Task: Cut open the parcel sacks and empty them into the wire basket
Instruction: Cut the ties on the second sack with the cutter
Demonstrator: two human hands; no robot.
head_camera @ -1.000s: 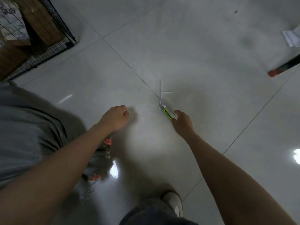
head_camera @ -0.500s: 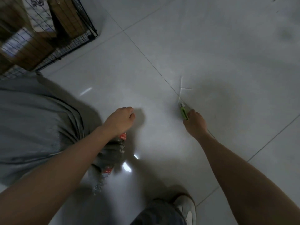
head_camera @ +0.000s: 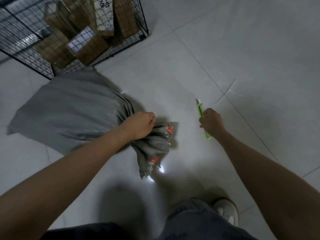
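1. We look down from a head-worn camera at a pale tiled floor (head_camera: 225, 49), with our two bare forearms reaching forward and down.
2. Our left hand (head_camera: 140, 125) is closed in a fist around the gathered neck of a grey parcel sack (head_camera: 69, 115).
3. The sack lies on its side on the floor, its full body stretching away to the left of the fist and its far end touching, or nearly touching, the wire basket (head_camera: 142, 18).
4. Below the fist, the loose mouth of the sack fans out in folds toward us, with small red tags (head_camera: 170, 130) on the fabric and a frayed edge at the bottom.
5. Our right hand (head_camera: 211, 122) is wrapped around a lime-green utility knife (head_camera: 200, 110), held well apart from the sack.
6. The knife points away from us, its tip above the floor; we cannot tell how far the blade is extended.
7. The black wire basket stands at the upper left and already holds several brown cardboard parcels (head_camera: 86, 47), some with white labels.
8. A thin white strip (head_camera: 226, 94) lies on the floor beyond the knife.
9. At the bottom of the view we see dark trousers and one light shoe (head_camera: 228, 213).
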